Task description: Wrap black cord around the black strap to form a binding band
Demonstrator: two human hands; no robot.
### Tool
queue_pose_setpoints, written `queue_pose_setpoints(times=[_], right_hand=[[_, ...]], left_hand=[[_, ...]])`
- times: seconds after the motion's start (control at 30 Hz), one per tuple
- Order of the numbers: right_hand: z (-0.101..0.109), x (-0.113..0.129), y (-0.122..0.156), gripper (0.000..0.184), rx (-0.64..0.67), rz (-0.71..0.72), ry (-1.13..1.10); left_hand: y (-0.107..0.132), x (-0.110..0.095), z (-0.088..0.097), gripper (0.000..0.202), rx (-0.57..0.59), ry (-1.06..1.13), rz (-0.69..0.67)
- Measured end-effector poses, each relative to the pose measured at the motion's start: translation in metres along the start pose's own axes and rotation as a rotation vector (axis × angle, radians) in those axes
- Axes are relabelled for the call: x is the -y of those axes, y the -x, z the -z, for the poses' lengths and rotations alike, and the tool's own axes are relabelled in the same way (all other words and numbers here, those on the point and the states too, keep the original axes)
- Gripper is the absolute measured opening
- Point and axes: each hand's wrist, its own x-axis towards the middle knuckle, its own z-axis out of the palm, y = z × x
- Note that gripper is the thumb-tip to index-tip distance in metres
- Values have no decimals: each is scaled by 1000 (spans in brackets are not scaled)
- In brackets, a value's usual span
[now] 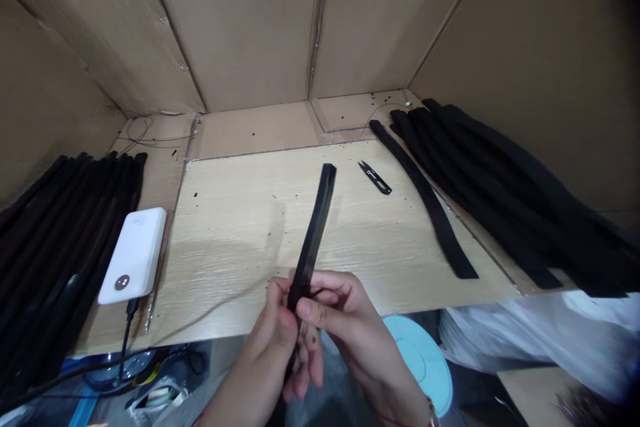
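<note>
Left hand (263, 353), right hand (350, 327) gripping black strap (313, 240), white power bank (133, 255), its print unreadable

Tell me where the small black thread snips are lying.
In the head view, the small black thread snips lie near the far edge of the pale wood-grain board, between the raised black strip and a long black strip lying flat to their right.

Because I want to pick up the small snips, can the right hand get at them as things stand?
Probably yes: the right hand would first let go of the black strap, but nothing appears between it and the thread snips on the wooden board.
</note>
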Motion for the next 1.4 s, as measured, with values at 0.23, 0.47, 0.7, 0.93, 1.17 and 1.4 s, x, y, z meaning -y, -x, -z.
queue_pose_setpoints(times=[0.23,0.47,0.7,0.93,1.17,1.4], right_hand=[[-12,0,6,22,-46,75,-16],[-19,0,8,26,-47,106,76],[-16,4,4,14,-41,178,87],[-11,5,5,29,47,162,166],[-17,3,6,22,-115,284,276],[-23,-3,8,14,-233,409,337]], left_hand=[[2,-6,-10,28,-230,-17,-133],[5,-10,-10,36,-439,91,-171],[3,-14,-6,44,-260,229,-52],[-4,-8,-5,37,-241,309,-67],[-7,-1,-5,51,-97,429,73],[-9,-3,-5,55,-90,410,61]])
